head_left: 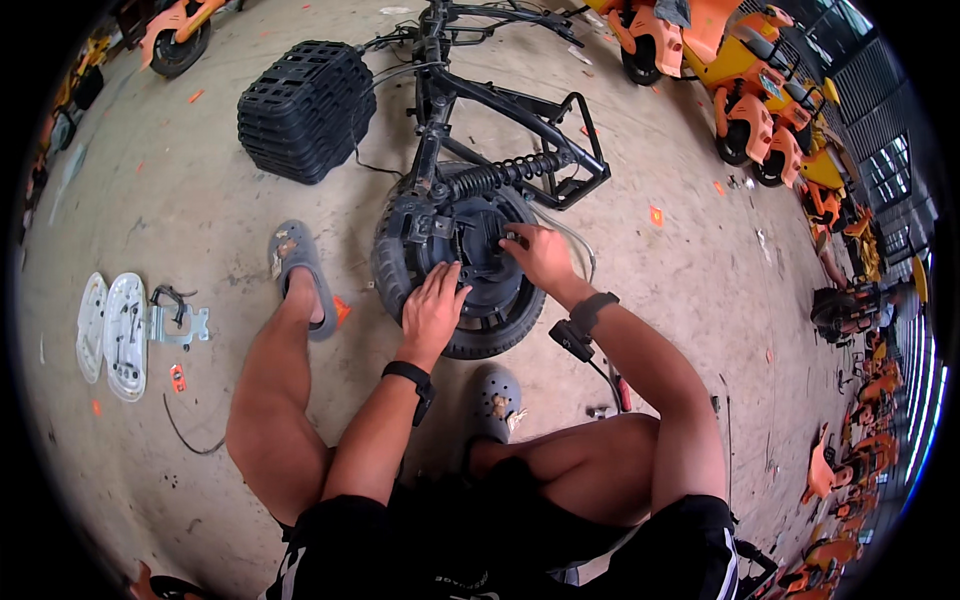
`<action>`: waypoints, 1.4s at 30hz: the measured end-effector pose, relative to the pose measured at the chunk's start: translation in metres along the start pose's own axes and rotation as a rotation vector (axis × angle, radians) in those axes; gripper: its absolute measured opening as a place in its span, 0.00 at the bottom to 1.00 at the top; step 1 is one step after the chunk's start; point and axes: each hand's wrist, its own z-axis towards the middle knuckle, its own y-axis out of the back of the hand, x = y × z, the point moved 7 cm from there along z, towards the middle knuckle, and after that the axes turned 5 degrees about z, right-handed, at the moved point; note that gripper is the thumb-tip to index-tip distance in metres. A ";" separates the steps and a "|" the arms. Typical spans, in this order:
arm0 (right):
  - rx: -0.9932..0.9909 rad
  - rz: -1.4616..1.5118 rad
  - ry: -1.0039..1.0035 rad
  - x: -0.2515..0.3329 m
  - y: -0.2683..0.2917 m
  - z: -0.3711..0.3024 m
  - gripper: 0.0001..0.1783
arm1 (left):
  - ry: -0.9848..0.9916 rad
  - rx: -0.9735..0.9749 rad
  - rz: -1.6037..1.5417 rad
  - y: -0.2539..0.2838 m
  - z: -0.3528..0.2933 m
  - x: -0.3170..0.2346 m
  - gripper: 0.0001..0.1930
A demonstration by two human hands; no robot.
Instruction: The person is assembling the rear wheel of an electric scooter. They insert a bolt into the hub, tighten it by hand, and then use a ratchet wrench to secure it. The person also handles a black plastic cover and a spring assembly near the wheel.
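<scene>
Only one view on my feed: head-worn fisheye, looking steeply down past my knees at the concrete floor (pixel 180 200). It sits close over the scooter wheel (pixel 455 270), centre frame. Edges bend hard; parked orange scooters (pixel 750 110) curve along the right rim.

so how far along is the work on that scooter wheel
Looks partly stripped: the black frame lies bare on the concrete floor, with white covers, a metal bracket and a stack of black baskets set aside. In hand: the left hand presses on the rear wheel while the right hand works at the hub. The wheel remains mounted on the frame beside the shock spring, so that part seems left.
</scene>
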 end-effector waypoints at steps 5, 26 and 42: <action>0.003 -0.042 -0.017 0.006 0.001 -0.004 0.21 | -0.011 0.019 0.015 -0.003 -0.003 0.004 0.22; -0.001 -0.057 0.062 0.006 0.003 -0.003 0.21 | -0.033 0.031 0.059 -0.004 -0.003 0.000 0.21; 0.236 0.042 -0.036 -0.004 -0.001 0.010 0.20 | -0.023 0.043 0.042 -0.004 -0.003 0.000 0.22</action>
